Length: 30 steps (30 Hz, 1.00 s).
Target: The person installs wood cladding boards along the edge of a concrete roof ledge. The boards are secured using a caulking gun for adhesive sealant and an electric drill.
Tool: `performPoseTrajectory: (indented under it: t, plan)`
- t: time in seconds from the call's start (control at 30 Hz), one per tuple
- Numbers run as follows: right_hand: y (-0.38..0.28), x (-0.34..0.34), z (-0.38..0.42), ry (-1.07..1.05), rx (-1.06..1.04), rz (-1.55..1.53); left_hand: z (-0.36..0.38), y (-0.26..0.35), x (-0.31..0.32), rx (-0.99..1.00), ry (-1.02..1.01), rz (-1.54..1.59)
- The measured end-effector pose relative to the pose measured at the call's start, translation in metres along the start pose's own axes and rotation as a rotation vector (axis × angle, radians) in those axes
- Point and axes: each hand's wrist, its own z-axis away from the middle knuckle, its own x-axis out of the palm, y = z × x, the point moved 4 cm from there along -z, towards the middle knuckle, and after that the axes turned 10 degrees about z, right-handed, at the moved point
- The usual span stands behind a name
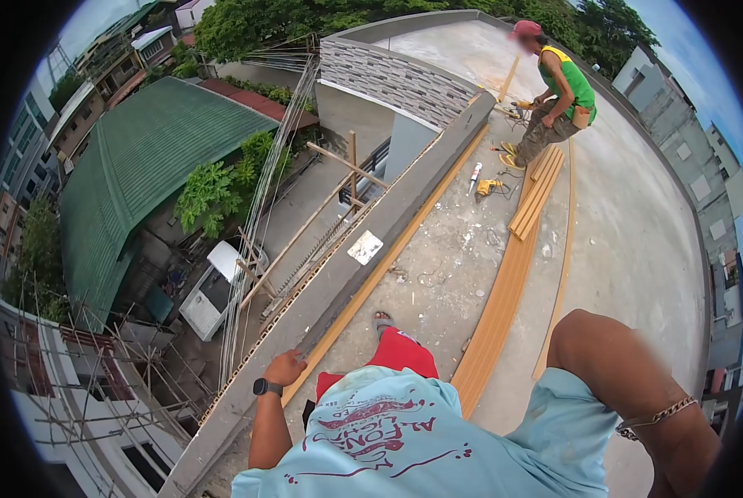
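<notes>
My left hand [285,367], with a dark watch at the wrist, rests on top of the grey concrete parapet [338,278]. Its fingers lie flat and hold nothing. A long tan strip [380,270] runs along the parapet's inner side, close to the fingertips. My right arm is bent with the elbow forward. Past the chain bracelet [658,417], only the near part of my right hand [685,456] shows at the lower edge, and its fingers are out of frame. Long brown grooved planks [496,324] lie on the roof floor in front of me.
A co-worker [562,91] in a green top bends over near another power tool [523,105]. A yellow drill [489,187], a white sealant tube [475,173] and stacked grooved strips [537,191] lie on the floor. A white piece [365,247] sits on the parapet. Beyond it are a drop and cables [280,149].
</notes>
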Motion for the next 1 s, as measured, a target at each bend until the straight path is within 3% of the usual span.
performPoseTrajectory:
  t: [0.17, 0.3, 0.5, 0.7, 0.77, 0.87, 1.0]
  plan:
    - [-0.002, -0.017, -0.002, -0.014, 0.016, 0.063, -0.02, -0.024, 0.021, -0.052, -0.097, 0.01]
    - [-0.001, -0.033, -0.006, -0.057, 0.012, 0.119, -0.047, 0.0, 0.036, -0.033, -0.164, 0.016]
    - [0.016, -0.078, 0.011, -0.037, -0.021, 0.173, -0.059, 0.025, 0.053, -0.025, -0.094, 0.027]
    - [0.066, -0.144, 0.049, -0.084, 0.019, 0.267, -0.104, 0.039, 0.099, -0.063, -0.15, 0.019]
    - [0.083, -0.173, 0.068, -0.084, 0.03, 0.289, -0.116, 0.059, 0.113, -0.305, -0.225, 0.238]
    - [0.115, -0.21, 0.095, -0.066, 0.062, 0.323, -0.129, 0.101, 0.135, -0.477, -0.201, 0.389]
    - [0.147, -0.257, 0.119, -0.058, 0.077, 0.342, -0.154, 0.142, 0.155, -0.454, -0.222, 0.35]
